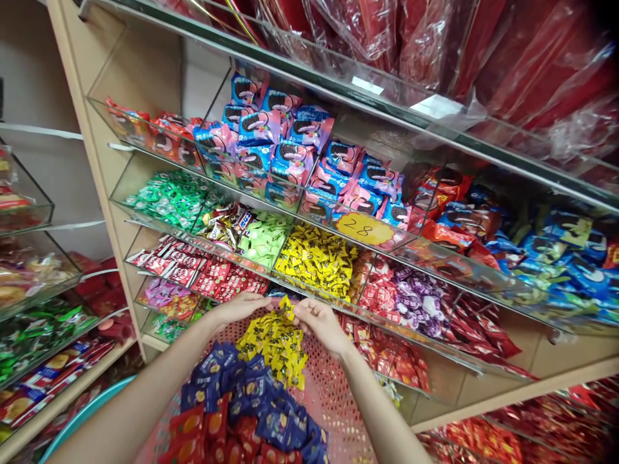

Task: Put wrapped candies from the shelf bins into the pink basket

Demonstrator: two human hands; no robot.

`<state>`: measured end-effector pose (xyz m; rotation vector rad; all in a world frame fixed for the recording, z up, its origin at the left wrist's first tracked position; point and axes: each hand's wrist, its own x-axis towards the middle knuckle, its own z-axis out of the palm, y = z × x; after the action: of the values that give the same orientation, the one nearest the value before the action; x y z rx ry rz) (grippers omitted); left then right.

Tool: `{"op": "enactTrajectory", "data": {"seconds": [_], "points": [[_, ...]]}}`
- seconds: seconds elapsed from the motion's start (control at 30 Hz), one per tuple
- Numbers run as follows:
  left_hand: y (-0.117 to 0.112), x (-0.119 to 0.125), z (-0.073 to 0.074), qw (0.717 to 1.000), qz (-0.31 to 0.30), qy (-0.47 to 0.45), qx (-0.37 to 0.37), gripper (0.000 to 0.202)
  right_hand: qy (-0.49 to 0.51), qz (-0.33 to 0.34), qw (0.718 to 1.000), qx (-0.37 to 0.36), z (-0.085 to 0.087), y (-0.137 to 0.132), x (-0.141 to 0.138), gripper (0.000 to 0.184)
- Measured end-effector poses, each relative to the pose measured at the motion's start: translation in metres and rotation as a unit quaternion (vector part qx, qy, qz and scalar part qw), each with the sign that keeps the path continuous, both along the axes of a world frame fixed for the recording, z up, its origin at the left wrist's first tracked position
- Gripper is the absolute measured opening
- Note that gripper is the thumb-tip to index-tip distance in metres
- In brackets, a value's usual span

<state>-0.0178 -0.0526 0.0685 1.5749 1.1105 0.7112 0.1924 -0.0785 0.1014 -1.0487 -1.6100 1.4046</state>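
My right hand (319, 324) is closed in a pinch at a small yellow wrapped candy (286, 309), just above the far rim of a pink perforated basket (333, 399). At the same rim, my left hand (243, 307) curls its fingers over the edge; its fingertips are partly hidden. Inside the basket, a heap of yellow wrapped candies (273, 348) lies at the far end. Dark blue packets (251, 393) fill the middle, and red packets (217, 428) are nearest me. Right behind the hands, a shelf bin holds more yellow candies (316, 261).
Clear-fronted shelves hold blue-pink cookie packs (261, 129), green candies (167, 200), red packets (232, 277) and purple candies (420, 296). A yellow price tag (358, 227) reads 28. Red plastic-wrapped goods (358, 32) hang over the top shelf. A teal rim (84, 412) shows lower left.
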Motion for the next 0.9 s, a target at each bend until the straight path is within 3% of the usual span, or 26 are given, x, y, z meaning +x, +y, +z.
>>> {"op": "enactTrajectory", "data": {"seconds": [0.1,0.2,0.43,0.9], "points": [[-0.001,-0.001,0.001,1.000,0.001,-0.025,-0.001,0.045,-0.001,0.026,0.999,-0.036,-0.023,0.001,-0.009,0.029],[-0.001,-0.002,0.002,1.000,-0.008,-0.022,0.007,0.042,-0.009,0.040,0.998,-0.048,-0.035,0.002,-0.013,0.031],[0.000,-0.006,0.002,0.998,-0.056,-0.007,0.020,0.032,0.000,0.026,0.998,-0.051,-0.042,0.002,-0.014,0.030],[0.002,-0.003,-0.002,0.999,-0.029,-0.015,0.032,0.032,0.058,-0.060,0.995,-0.048,-0.060,0.004,-0.022,0.025]]}}
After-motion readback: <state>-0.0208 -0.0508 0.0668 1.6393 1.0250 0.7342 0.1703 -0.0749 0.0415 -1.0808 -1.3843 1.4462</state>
